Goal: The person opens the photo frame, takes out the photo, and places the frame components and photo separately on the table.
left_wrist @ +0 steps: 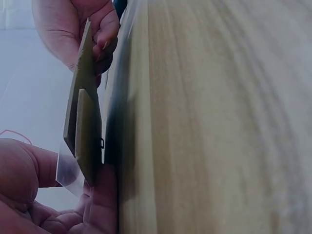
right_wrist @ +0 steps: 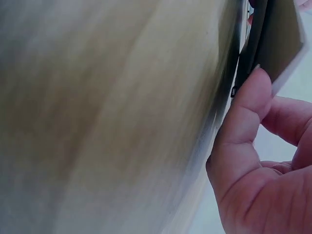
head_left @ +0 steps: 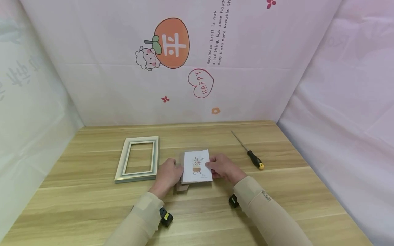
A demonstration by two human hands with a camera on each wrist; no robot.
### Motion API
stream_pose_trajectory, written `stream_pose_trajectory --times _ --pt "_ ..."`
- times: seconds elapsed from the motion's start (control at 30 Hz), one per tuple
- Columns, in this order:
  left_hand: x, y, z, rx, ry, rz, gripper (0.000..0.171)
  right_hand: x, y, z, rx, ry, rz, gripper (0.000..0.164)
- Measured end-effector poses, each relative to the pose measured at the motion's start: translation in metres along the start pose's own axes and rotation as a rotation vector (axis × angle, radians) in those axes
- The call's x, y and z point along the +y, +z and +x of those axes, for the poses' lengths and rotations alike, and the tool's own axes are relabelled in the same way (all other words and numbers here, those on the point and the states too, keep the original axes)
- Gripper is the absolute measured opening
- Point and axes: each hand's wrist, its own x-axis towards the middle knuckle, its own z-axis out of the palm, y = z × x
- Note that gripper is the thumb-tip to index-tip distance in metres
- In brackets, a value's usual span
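Note:
A white card with a printed picture of a plant on a stool (head_left: 198, 167) lies face up over a brown backing board (left_wrist: 80, 97), held just above the table between both hands. A clear sheet (left_wrist: 69, 168) sticks out at the left side. The left hand (head_left: 168, 173) grips the left edges, its thumb on top and fingers beneath. My right hand (head_left: 224, 166) pinches the right edge, thumb over the card. Under the board angles a brown stand leg (left_wrist: 87, 134), and a small metal hook (right_wrist: 233, 91) shows at the board's edge.
To the left lies a cream and grey-blue picture frame (head_left: 135, 177) with an open middle. A black and yellow screwdriver (head_left: 254, 159) rests at the right, its shaft pointing to the back. White printed cloth (head_left: 123, 92) surrounds the wooden table (head_left: 197, 218).

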Motion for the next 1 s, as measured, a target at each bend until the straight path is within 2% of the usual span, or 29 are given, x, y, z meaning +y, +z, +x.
stream_pose_trajectory --times 0.13,0.33,0.57,0.83,1.0 --pt "0.0016 -0.0001 -0.0007 0.007 0.0 0.041 0.045 -0.0014 -0.0002 -0.001 -0.003 0.001 -0.036 0.012" --pt "0.0039 -0.0002 -0.0024 0.01 0.013 0.099 0.052 -0.0014 -0.0012 0.0002 0.014 0.01 -0.1 0.009" --pt "0.0042 0.0005 -0.0027 0.021 0.014 0.123 0.052 -0.0006 -0.0007 0.0013 0.016 0.016 -0.11 0.01" --pt "0.0027 -0.0004 -0.0042 0.042 0.069 0.167 0.051 -0.0006 -0.0026 -0.0003 0.028 0.019 -0.115 0.016" --pt "0.0031 -0.0022 -0.0075 0.023 0.093 0.158 0.051 -0.0031 -0.0053 -0.0024 0.039 0.028 -0.131 0.022"
